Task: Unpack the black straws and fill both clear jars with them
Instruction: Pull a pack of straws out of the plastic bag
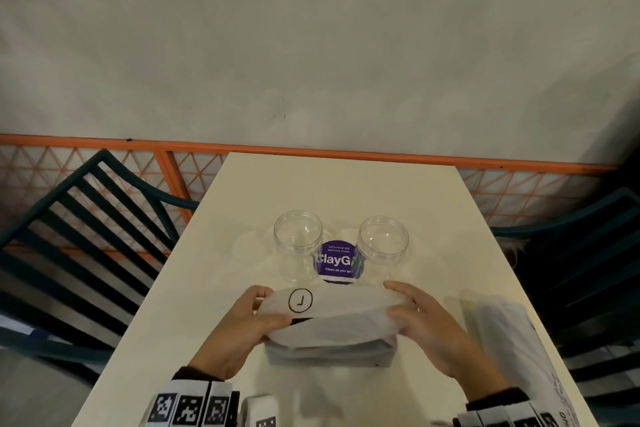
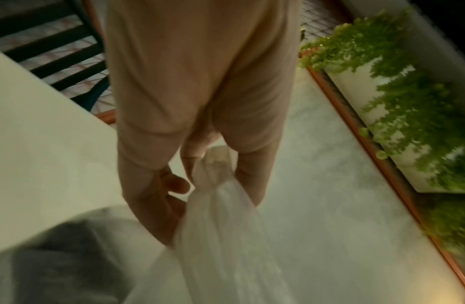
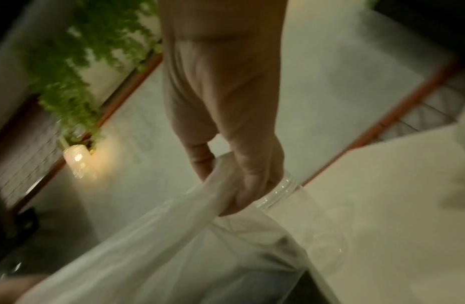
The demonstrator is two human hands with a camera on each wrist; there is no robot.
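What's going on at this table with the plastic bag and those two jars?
A person is unpacking a translucent white plastic bag that sits on the white table. The left hand and the right hand each grip one side of it, stretching it between them; something dark shows through the plastic. Just beyond stand two clear jars, both empty and lidless, either side of a round purple sticker. No straws are out yet.

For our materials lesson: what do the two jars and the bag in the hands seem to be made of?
Left jar and right jar: probably clear, glossy plastic; see-through walls, threaded rims. Bag: thin, translucent white plastic film; it bunches softly.
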